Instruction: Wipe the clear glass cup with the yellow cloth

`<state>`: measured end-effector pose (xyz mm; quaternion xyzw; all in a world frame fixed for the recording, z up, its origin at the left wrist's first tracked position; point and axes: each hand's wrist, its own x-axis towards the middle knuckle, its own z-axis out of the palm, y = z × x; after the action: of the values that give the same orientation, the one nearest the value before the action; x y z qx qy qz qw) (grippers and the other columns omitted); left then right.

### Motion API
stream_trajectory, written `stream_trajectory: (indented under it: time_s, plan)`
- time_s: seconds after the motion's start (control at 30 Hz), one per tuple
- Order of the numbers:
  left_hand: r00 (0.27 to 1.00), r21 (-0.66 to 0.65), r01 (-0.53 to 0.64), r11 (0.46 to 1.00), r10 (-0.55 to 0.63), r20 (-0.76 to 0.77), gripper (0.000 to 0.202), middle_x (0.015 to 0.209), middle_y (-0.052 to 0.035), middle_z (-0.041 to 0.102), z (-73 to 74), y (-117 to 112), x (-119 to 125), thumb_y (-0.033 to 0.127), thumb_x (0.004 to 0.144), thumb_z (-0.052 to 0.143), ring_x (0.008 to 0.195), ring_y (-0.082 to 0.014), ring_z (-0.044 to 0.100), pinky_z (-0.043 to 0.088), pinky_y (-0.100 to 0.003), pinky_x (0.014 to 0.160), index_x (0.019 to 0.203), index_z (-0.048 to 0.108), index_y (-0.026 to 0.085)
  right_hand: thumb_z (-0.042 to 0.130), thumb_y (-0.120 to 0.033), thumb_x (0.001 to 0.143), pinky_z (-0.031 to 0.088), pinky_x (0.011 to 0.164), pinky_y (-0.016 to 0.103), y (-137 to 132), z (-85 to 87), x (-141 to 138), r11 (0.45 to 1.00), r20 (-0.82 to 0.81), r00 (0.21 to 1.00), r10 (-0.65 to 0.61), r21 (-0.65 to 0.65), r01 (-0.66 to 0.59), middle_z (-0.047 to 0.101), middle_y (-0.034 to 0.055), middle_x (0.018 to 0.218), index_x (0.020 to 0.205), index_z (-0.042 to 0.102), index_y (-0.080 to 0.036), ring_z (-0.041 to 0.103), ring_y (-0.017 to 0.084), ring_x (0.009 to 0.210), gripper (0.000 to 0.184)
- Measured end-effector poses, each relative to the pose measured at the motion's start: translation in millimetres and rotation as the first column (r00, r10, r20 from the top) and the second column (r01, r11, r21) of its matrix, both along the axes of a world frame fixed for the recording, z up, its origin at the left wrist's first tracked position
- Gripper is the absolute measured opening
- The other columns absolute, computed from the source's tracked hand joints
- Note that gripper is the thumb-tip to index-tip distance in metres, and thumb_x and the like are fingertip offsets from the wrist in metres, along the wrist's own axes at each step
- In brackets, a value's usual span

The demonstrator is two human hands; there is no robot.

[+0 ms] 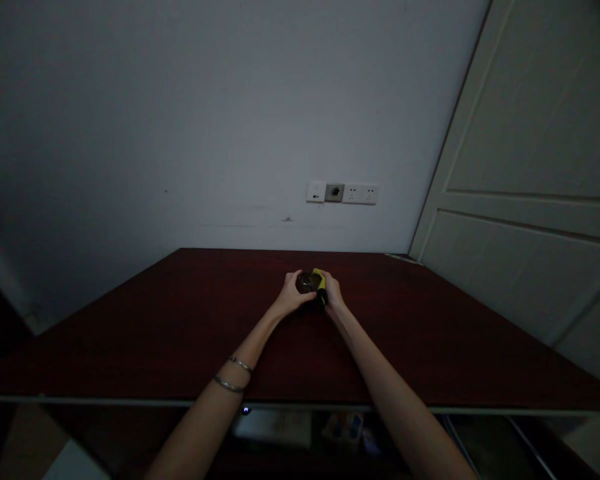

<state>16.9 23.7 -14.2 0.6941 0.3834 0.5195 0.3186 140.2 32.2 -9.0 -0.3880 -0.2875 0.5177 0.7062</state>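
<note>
Near the middle of the dark red table (190,333), my left hand (291,293) has its thumb and fingers curved round a dark, glossy, rounded thing (307,282) that looks like brown glass. Its exact kind is too dim to make out. My right hand (333,291) grips a small yellow-and-black object (321,280) and holds it against the right side of the dark rounded thing. The two hands are close together, and the fingers of the right one are partly hidden behind what it holds.
Behind the table rises a pale wall with a row of sockets (361,194). A whitish panelled door (530,173) stands along the right. Below the front edge, an open space holds a white flat box (275,428) and other dim items.
</note>
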Motion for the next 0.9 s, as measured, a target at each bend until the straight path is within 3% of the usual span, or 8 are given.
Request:
stream_trajectory:
  time_s: [0.07, 0.13, 0.3, 0.47, 0.67, 0.8, 0.9]
  plan:
    - [0.999, 0.029, -0.031, 0.999, 0.031, -0.014, 0.075, 0.116, -0.0133, 0.042, -1.1, -1, 1, 0.026, 0.048, 0.076, 0.113, -0.0263, 0.042, 0.030, -0.040, 0.099, 0.115, 0.046, 0.011, 0.054, -0.027, 0.063, 0.044, 0.056, 0.022, -2, 2.2, -3, 1.000, -0.022, 1.000, 0.004, 0.009, -0.004, 0.066, -0.0022, 0.062, 0.069, 0.065, -0.016, 0.057, 0.012, 0.056, 0.017]
    - [1.000, 0.004, 0.009, 1.000, -0.009, 0.019, 0.080, 0.120, -0.0137, 0.040, -1.5, -3, 3, 0.025, 0.049, 0.075, 0.115, -0.0258, 0.041, 0.029, -0.040, 0.100, 0.120, 0.041, 0.012, 0.054, -0.027, 0.063, 0.044, 0.055, 0.022, -3, 4.0, -3, 1.000, -0.036, 0.999, 0.015, 0.012, -0.014, 0.066, -0.0018, 0.061, 0.069, 0.065, -0.016, 0.057, 0.012, 0.056, 0.017]
    - [0.955, -0.176, 0.275, 0.945, -0.247, 0.166, 0.102, 0.132, -0.0178, 0.035, 2.7, -6, 3, 0.025, 0.052, 0.075, 0.120, -0.0262, 0.038, 0.027, -0.040, 0.102, 0.134, 0.016, 0.012, 0.053, -0.027, 0.065, 0.045, 0.053, 0.023, -1, 3.9, 3, 0.999, -0.006, 1.000, 0.024, -0.039, -0.025, 0.064, -0.0015, 0.057, 0.067, 0.064, -0.016, 0.056, 0.013, 0.052, 0.016]
    - [0.924, -0.233, 0.354, 0.906, -0.299, 0.239, 0.083, 0.125, -0.0152, 0.046, 4.2, -4, 1, 0.023, 0.054, 0.075, 0.115, -0.0260, 0.045, 0.031, -0.041, 0.100, 0.125, 0.034, 0.012, 0.051, -0.030, 0.068, 0.046, 0.054, 0.025, 1, 1.2, 12, 0.995, 0.065, 0.993, 0.095, -0.040, -0.092, 0.065, 0.0003, 0.056, 0.066, 0.064, -0.017, 0.058, 0.015, 0.054, 0.018]
    - [0.947, -0.093, 0.253, 0.963, -0.228, 0.225, 0.077, 0.109, -0.0133, 0.055, -7.6, 5, 5, 0.022, 0.048, 0.078, 0.101, -0.0225, 0.054, 0.040, -0.039, 0.091, 0.113, 0.040, 0.012, 0.052, -0.031, 0.068, 0.046, 0.057, 0.024, 2, 0.0, 9, 0.996, 0.082, 0.993, 0.083, -0.021, -0.082, 0.065, -0.0001, 0.060, 0.068, 0.064, -0.017, 0.059, 0.015, 0.059, 0.018]
    - [0.982, -0.038, 0.114, 0.993, -0.106, 0.154, 0.080, 0.109, -0.0118, 0.053, -11.7, 5, 4, 0.022, 0.049, 0.077, 0.102, -0.0221, 0.052, 0.038, -0.039, 0.092, 0.116, 0.035, 0.014, 0.051, -0.029, 0.067, 0.046, 0.058, 0.023, -2, 1.1, 1, 1.000, 0.003, 1.000, 0.029, -0.006, -0.029, 0.066, -0.0018, 0.062, 0.068, 0.064, -0.017, 0.059, 0.013, 0.058, 0.017]
    - [0.990, -0.023, 0.090, 0.996, -0.087, 0.115, 0.082, 0.114, -0.0122, 0.050, -10.3, 3, 4, 0.021, 0.050, 0.076, 0.106, -0.0225, 0.050, 0.035, -0.040, 0.095, 0.119, 0.033, 0.014, 0.054, -0.027, 0.065, 0.045, 0.058, 0.023, -6, 3.8, -4, 1.000, -0.036, 0.999, 0.019, 0.018, -0.019, 0.066, -0.0019, 0.062, 0.068, 0.065, -0.017, 0.058, 0.013, 0.058, 0.016]
